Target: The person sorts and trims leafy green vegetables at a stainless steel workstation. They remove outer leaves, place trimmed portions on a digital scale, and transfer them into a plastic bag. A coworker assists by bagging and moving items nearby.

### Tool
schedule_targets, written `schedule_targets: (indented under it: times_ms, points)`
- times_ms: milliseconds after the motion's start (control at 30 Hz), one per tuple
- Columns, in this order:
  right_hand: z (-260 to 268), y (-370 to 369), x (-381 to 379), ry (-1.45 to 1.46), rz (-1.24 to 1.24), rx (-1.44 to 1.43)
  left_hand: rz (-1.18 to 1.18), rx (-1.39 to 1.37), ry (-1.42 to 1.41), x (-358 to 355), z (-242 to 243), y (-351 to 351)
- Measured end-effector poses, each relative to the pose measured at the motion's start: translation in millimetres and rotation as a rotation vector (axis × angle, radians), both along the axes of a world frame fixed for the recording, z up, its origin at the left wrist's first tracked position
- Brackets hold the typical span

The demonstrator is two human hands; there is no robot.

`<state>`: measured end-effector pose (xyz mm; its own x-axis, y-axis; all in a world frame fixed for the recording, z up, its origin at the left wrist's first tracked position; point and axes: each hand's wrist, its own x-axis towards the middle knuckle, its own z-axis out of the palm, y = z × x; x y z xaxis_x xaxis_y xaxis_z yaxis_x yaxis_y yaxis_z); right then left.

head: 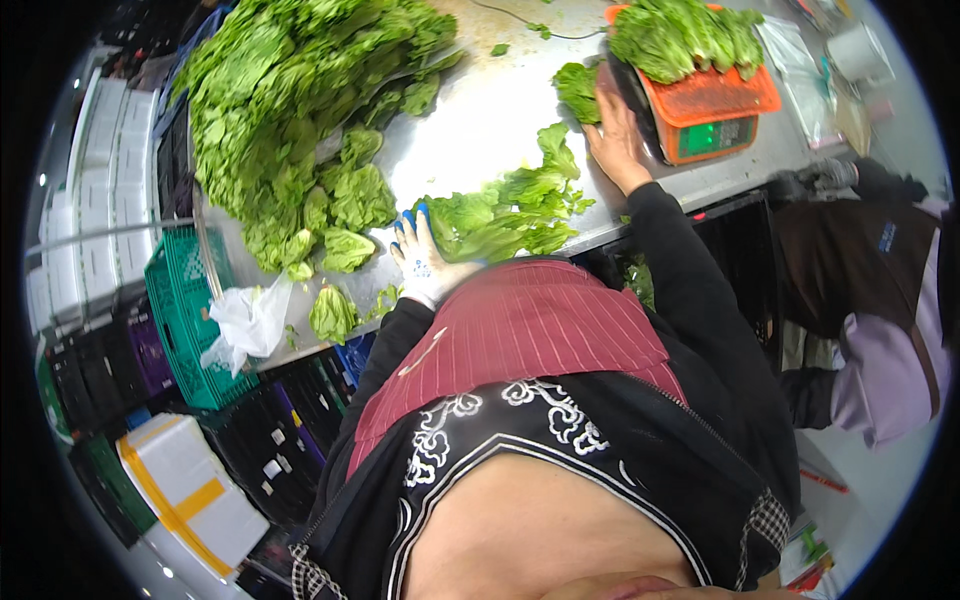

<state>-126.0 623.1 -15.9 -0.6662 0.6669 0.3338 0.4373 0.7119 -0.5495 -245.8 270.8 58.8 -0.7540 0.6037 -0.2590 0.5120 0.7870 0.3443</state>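
My left hand (421, 259), in a white glove with blue fingertips, lies flat at the left end of a spread of loose lettuce leaves (510, 214) along the near edge of the steel table (480, 112). Its fingers are apart. My bare right hand (616, 139) rests, fingers extended, between a small lettuce piece (577, 91) and the orange weighing scale (709, 112); it grips nothing that I can see. Several lettuce heads (682, 37) lie on the scale's tray. A large heap of lettuce (277, 112) covers the table's left side, and a single small head (332, 313) lies near the front edge.
A white plastic bag (251, 322) hangs over the table's left corner beside a green crate (187, 322). Clear bags (799, 82) lie right of the scale. A co-worker (847, 270) in a brown apron stands at the right. A foam box (191, 495) stands lower left.
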Motion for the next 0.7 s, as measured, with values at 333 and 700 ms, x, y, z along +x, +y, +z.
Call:
schedule_targets:
  times_ms: [333,700]
  points:
    - [1,-112,19,-0.078,0.407,-0.137,-0.247,0.196,0.131,6,-57,18]
    - [38,-144,26,-0.381,0.592,0.033,-0.462,0.366,0.166,5,-44,39]
